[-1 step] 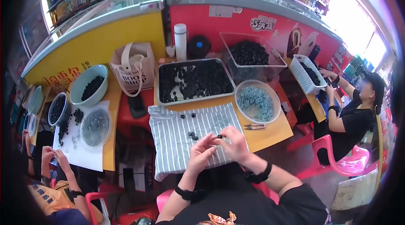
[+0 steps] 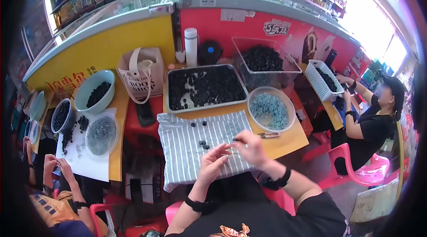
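Note:
Over the grey striped cloth (image 2: pixel 182 161), my right hand (image 2: pixel 251 150) pinches a small black piece (image 2: pixel 235 139); its kind is too small to make out. My left hand (image 2: pixel 213 163) is beside it, fingers stretched toward the right fingertips and thumb apart from them, with nothing visible between. Several similar small black pieces (image 2: pixel 203 144) lie on the cloth, left of my hands. Two more sit farther up the cloth. Behind it stands a metal tray (image 2: pixel 169 90) spread with black pieces. A round clear tub (image 2: pixel 291 114) of blue-grey bits stands right of the cloth.
Thread snips (image 2: pixel 269 135) lie by the tub. A clear bin (image 2: pixel 267 79) of black pieces, a white bottle (image 2: pixel 191 46) and a canvas bag (image 2: pixel 141 74) stand behind. Co-workers sit left and right (image 2: pixel 371 121); a phone (image 2: pixel 144 113) lies left of the cloth.
My right hand has shifted slightly right and turned, drawing the black piece a little away from the left fingers. The left hand has barely moved.

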`<state>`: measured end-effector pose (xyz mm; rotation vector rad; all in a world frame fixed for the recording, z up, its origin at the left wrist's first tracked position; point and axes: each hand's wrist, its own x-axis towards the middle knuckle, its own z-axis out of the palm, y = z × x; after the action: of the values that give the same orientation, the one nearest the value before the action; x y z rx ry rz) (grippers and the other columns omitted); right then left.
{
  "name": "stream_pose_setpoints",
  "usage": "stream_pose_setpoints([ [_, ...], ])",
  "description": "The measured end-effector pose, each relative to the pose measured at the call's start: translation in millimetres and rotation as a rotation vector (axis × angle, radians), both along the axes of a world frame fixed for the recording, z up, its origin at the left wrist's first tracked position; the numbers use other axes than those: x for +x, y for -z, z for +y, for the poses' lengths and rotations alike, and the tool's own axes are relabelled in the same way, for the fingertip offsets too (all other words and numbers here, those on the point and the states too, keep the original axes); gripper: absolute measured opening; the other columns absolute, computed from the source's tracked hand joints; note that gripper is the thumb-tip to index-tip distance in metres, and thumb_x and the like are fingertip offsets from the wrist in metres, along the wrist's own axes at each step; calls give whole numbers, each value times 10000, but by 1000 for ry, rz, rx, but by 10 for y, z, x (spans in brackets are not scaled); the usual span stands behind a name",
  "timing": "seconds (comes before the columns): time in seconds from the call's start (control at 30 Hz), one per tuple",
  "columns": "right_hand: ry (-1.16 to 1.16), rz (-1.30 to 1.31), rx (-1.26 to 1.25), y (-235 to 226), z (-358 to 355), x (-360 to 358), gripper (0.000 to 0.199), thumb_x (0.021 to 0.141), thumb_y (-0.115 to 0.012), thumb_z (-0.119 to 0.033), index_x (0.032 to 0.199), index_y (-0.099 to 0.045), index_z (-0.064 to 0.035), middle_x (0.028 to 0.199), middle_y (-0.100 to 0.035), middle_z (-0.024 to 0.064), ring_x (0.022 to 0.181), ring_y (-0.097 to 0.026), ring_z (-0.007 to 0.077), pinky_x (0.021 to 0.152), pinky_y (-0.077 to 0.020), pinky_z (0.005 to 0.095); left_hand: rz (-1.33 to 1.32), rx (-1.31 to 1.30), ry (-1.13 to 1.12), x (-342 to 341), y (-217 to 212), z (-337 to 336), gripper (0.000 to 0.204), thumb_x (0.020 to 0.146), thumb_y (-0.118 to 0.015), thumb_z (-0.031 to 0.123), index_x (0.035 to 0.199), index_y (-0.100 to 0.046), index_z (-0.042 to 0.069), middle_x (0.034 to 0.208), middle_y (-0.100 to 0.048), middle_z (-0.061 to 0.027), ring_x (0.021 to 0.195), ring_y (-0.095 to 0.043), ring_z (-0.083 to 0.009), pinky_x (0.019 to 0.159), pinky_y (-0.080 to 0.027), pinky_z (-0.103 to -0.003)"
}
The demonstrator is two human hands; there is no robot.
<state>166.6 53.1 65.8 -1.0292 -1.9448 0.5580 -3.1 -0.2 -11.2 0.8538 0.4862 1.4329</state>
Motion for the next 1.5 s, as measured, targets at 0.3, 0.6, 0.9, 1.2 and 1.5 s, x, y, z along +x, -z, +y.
stream_pose_setpoints([
  [0.3, 233, 225, -36, -1139, 1343, 336, 217, 850, -680, -48, 1046, -647, 40, 824, -663, 38, 739, -598, 93, 653, -495, 265, 109, -41, -31, -36, -61, 19, 169, 927, -645, 61, 1055, -713, -25, 991, -729, -112, 863, -675, -154, 758, -512, -269],
  [0.6, -161, -249, -352, 84, 58, -85, 139, 827, -711, -77, 935, -709, 10, 813, -704, 81, 742, -648, 125, 684, -525, 285, 153, 8, 85, -49, -89, -11, 138, 924, -671, 134, 892, -730, 14, 816, -707, -16, 727, -622, -63, 658, -486, -210],
  [0.9, -179, -402, -81, -79, 472, -381, 140, 798, -673, -90, 908, -697, -7, 812, -682, 163, 767, -667, 310, 698, -524, 388, 284, 36, 217, -97, -126, -32, 152, 887, -698, 159, 801, -726, 37, 763, -698, -5, 687, -621, -62, 619, -491, -223],
  [1.2, -245, -478, 201, 315, 1057, -968, 144, 795, -661, -79, 929, -689, -33, 869, -636, 158, 885, -641, 373, 776, -504, 454, 303, 38, 200, -35, -75, -27, 134, 916, -691, 131, 846, -717, 19, 767, -696, -10, 696, -618, -58, 630, -489, -221],
  [1.5, -357, -376, -563, -208, 507, -145, 94, 752, -712, -37, 843, -711, -11, 795, -689, 107, 788, -660, 197, 715, -517, 331, 219, -12, 154, -59, -81, -22, 101, 924, -670, 92, 895, -714, 6, 834, -705, -21, 742, -620, -64, 670, -489, -217],
])
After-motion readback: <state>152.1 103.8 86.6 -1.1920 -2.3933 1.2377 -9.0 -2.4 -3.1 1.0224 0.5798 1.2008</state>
